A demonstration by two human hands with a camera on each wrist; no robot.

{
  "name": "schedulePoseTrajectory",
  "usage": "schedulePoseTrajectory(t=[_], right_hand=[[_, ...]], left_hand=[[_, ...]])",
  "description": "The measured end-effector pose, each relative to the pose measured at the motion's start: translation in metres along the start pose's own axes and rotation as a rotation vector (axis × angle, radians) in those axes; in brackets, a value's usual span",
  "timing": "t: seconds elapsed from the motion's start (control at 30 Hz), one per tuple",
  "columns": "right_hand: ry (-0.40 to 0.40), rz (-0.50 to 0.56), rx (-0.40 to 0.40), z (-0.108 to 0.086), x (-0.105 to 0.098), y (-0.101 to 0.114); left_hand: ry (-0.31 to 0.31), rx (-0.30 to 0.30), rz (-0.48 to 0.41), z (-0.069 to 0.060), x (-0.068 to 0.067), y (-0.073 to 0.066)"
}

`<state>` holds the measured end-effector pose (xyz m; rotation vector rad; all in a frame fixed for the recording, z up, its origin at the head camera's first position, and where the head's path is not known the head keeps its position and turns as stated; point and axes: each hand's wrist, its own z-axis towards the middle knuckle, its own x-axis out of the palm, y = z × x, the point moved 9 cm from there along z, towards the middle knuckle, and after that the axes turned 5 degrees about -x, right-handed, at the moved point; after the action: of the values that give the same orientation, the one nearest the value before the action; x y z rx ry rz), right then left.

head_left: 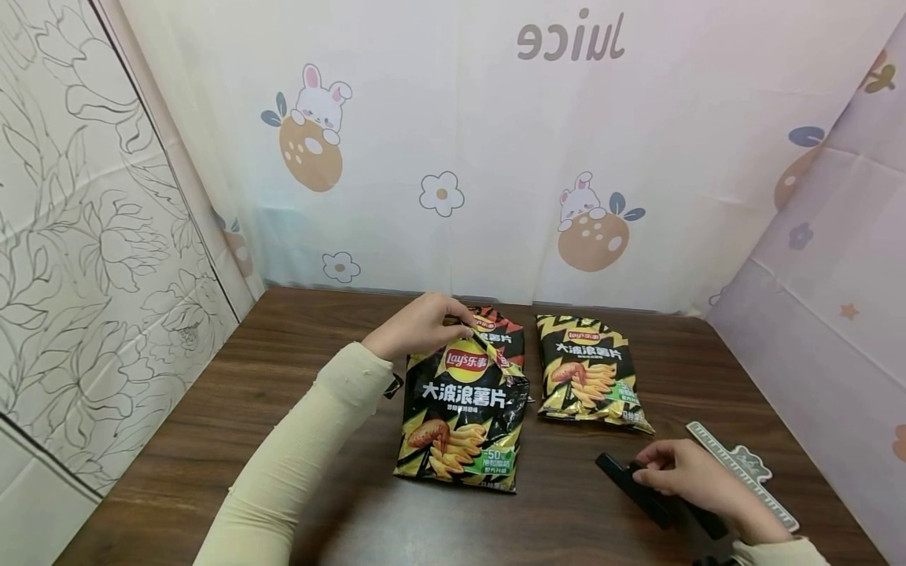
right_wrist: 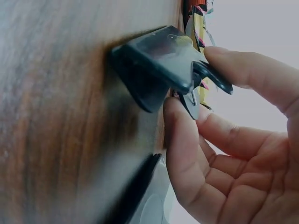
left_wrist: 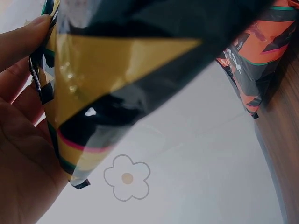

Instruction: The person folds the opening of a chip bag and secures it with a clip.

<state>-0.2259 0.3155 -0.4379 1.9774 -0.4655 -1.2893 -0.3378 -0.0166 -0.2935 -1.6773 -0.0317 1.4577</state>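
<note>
My left hand (head_left: 428, 324) pinches the top edge of a black and yellow chip bag (head_left: 453, 424), which stands with its printed front toward me. In the left wrist view the thumb presses on the edge of the chip bag (left_wrist: 112, 84). My right hand (head_left: 683, 472) is low over the table at the right. Between thumb and fingers it holds a wide black clip (head_left: 633, 491) by its handles. Close up in the right wrist view, the clip (right_wrist: 154, 56) has its mouth pointing away from the hand (right_wrist: 233, 154).
Behind the held bag is a red and black chip bag (head_left: 513, 326). A second black and yellow chip bag (head_left: 587, 373) lies to its right. Beside my right hand are a pale green ruler (head_left: 722, 448) and another black, bar-like object (head_left: 704, 519). A printed curtain (head_left: 453, 259) borders the table's back.
</note>
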Motion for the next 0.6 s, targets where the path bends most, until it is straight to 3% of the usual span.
schedulePoseTrajectory(t=[0.37, 0.6], right_hand=[[-0.040, -0.080, -0.016, 0.002, -0.006, 0.004], [-0.048, -0.019, -0.066, 0.005, -0.008, 0.019]], left_hand=[[0.003, -0.001, 0.002, 0.000, 0.000, 0.000], [-0.004, -0.012, 0.000, -0.001, -0.001, 0.001]])
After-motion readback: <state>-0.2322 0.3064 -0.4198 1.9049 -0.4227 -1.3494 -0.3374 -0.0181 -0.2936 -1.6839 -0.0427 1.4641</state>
